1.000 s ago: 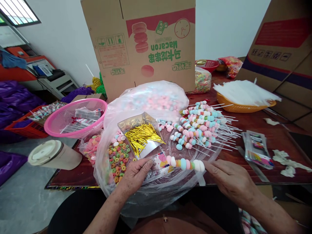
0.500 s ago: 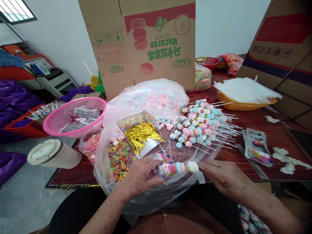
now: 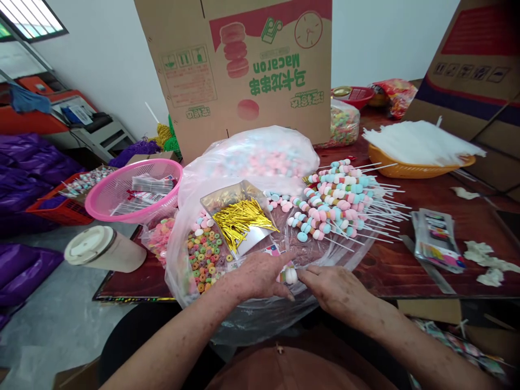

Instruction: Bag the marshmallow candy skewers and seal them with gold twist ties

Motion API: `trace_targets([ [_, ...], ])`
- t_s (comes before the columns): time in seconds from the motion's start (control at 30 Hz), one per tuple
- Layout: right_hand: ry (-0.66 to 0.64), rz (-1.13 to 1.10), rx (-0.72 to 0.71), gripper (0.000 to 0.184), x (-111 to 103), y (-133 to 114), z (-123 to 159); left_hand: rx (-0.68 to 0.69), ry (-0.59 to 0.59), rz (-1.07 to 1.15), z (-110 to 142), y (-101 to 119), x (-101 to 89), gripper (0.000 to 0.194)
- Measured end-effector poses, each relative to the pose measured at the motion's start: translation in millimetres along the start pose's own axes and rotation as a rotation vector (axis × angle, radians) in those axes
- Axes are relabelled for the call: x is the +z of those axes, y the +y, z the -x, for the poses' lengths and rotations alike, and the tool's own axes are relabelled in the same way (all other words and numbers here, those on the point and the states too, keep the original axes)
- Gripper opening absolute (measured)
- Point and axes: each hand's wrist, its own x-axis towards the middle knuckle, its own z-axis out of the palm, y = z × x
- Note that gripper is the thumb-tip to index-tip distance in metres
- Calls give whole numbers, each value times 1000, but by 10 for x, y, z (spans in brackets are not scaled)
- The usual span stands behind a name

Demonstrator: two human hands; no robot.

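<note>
A marshmallow skewer [image 3: 290, 275], white and pastel, lies low over the front of the clear plastic sheeting, mostly covered by my left hand [image 3: 260, 275]. That hand curls over the skewer and its printed clear bag, thumb below and fingers above. From the right, my right hand [image 3: 339, 287] pinches at the skewer's white end; the stick itself is hidden. Just behind sits an open box of gold twist ties [image 3: 244, 219]. Coloured cereal rings [image 3: 203, 257] lie left of it. To the right is a pile of finished-looking marshmallow skewers [image 3: 337, 203] with white sticks.
A pink basket [image 3: 95, 197] with flat packets and a lidded cup [image 3: 125, 253] stand left. On the right are a yellow basket [image 3: 400, 169] of white sticks, printed bags [image 3: 439, 241] and crumpled tissue [image 3: 489, 265]. A large carton [image 3: 187, 76] rises behind.
My left hand has slid right along the skewer, covering most of the marshmallows that showed before. My right hand has shifted left with the skewer's end. The whole view has moved slightly.
</note>
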Motion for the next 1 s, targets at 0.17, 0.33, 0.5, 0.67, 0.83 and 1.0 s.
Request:
trace_targets([
  [0.17, 109, -525, 122, 28, 146, 68, 73, -419, 702, 313, 202, 78, -135, 26],
  [0.33, 84, -812, 235, 36, 183, -89, 47, -913, 852, 1209, 509, -41, 44, 43],
  [0.5, 37, -708, 100, 34, 274, -354, -40, -783, 936, 1533, 301, -41, -60, 26],
  [0.67, 498, -78, 20, 28, 450, -420, -46, -808, 991, 1665, 150, -45, -31, 24],
  [0.83, 589, -11, -57, 31, 579, -515, -50, -865, 1024, 1702, 184, -76, 32, 35],
  [1.0, 434, -442, 26, 25, 510, -620, -147, -747, 936, 1597, 200, 6, 158, 39],
])
